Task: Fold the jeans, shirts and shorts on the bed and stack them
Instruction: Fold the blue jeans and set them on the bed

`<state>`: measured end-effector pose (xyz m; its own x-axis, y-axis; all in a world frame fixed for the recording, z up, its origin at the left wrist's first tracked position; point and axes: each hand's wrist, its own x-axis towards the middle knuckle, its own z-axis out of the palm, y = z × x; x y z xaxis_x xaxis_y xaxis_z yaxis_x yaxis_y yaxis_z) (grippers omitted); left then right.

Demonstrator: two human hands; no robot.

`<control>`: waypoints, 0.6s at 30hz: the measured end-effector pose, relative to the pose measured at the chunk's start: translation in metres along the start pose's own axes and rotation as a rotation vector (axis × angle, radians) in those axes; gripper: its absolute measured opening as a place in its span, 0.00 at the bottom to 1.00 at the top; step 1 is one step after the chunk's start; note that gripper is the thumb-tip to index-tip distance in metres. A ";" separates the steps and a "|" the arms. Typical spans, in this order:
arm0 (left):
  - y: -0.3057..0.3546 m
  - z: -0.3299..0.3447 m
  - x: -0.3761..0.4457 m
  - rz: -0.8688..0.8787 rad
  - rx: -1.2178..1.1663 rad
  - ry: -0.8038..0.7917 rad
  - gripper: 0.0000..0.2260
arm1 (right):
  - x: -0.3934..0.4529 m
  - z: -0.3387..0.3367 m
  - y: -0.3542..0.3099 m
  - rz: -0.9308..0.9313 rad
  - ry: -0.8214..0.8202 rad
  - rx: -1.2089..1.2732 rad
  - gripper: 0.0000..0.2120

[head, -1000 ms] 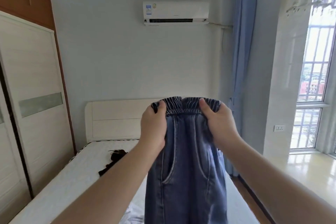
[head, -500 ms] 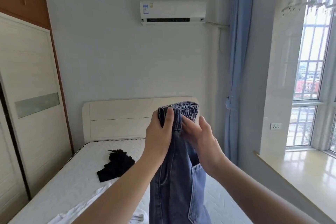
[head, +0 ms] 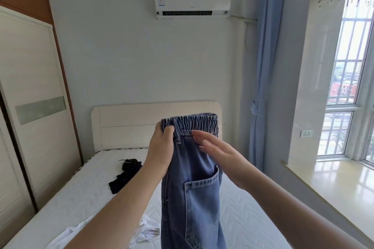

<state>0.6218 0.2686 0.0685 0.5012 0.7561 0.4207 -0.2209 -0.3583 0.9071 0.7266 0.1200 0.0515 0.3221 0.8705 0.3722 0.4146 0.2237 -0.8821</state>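
Blue jeans (head: 194, 198) with an elastic waistband hang in the air over the bed, folded lengthwise with a back pocket facing me. My left hand (head: 162, 147) grips the waistband's left end. With its fingers straight, my right hand (head: 216, 153) lies flat against the denim just below the waistband. A black garment (head: 126, 174) lies crumpled on the mattress to the left. A white garment (head: 145, 232) lies bunched near the bed's front, partly hidden by my left arm.
The white mattress (head: 242, 214) runs back to a cream headboard (head: 129, 123). A wardrobe (head: 30, 107) lines the left wall. On the right are a blue curtain (head: 265, 87), a window sill (head: 334, 184) and tall windows.
The jeans went from being held wide by both hands to folded lengthwise. My right hand let go of the waistband and now lies flat on the denim.
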 end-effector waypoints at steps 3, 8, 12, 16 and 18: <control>-0.005 -0.008 -0.002 0.028 0.013 -0.013 0.09 | -0.001 -0.008 0.010 -0.152 0.465 -0.151 0.13; -0.004 -0.014 -0.009 0.092 0.023 -0.137 0.10 | 0.006 -0.033 0.035 0.080 0.365 0.045 0.37; -0.002 -0.014 -0.015 0.139 0.056 -0.214 0.10 | 0.010 -0.035 0.049 0.139 0.245 0.226 0.22; -0.006 -0.022 -0.014 0.182 0.089 -0.390 0.16 | 0.011 -0.043 0.056 0.093 0.376 0.311 0.19; -0.009 -0.029 -0.013 0.205 0.092 -0.510 0.26 | 0.011 -0.043 0.058 0.077 0.421 0.290 0.19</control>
<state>0.5931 0.2782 0.0549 0.8021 0.3136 0.5083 -0.2937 -0.5340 0.7928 0.7909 0.1234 0.0164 0.6817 0.6510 0.3339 0.1419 0.3300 -0.9333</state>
